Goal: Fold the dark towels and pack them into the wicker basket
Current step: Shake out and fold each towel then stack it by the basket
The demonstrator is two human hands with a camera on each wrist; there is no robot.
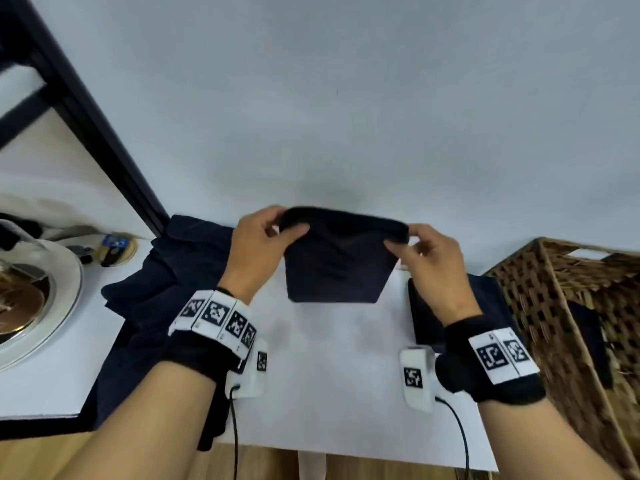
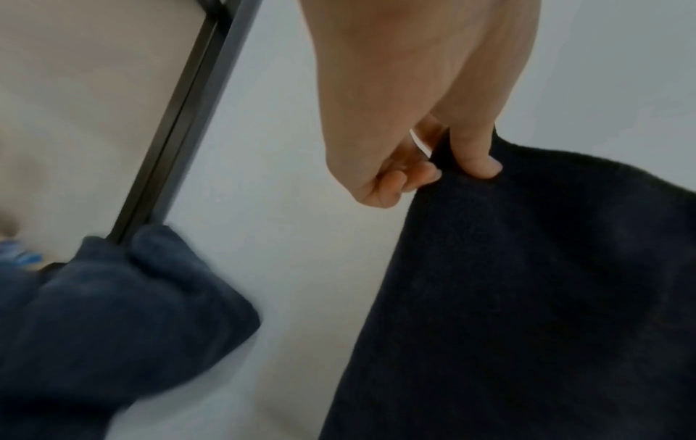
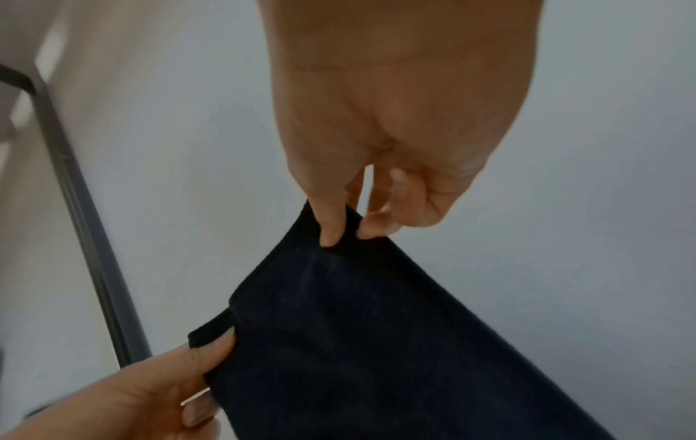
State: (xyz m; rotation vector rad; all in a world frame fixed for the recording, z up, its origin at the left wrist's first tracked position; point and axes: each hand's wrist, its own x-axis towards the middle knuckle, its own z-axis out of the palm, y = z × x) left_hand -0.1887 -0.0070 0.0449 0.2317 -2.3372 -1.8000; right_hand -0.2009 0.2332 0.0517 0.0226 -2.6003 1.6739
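Note:
A dark folded towel (image 1: 337, 261) hangs in the air above the white table (image 1: 332, 386), held by its top corners. My left hand (image 1: 277, 230) pinches the top left corner (image 2: 448, 160) between thumb and fingers. My right hand (image 1: 405, 242) pinches the top right corner (image 3: 339, 235). The left hand (image 3: 211, 360) also shows low in the right wrist view, on the far edge of the towel (image 3: 376, 342). A heap of unfolded dark blue towels (image 1: 162, 296) lies left of my left arm. The wicker basket (image 1: 568, 306) stands at the right.
A flat dark item (image 1: 426, 317) lies on the table by the basket, partly behind my right wrist. A round silver tray (image 1: 52, 313) and a small tin (image 1: 116, 249) sit at the left. A black frame (image 1: 93, 129) leans along the wall.

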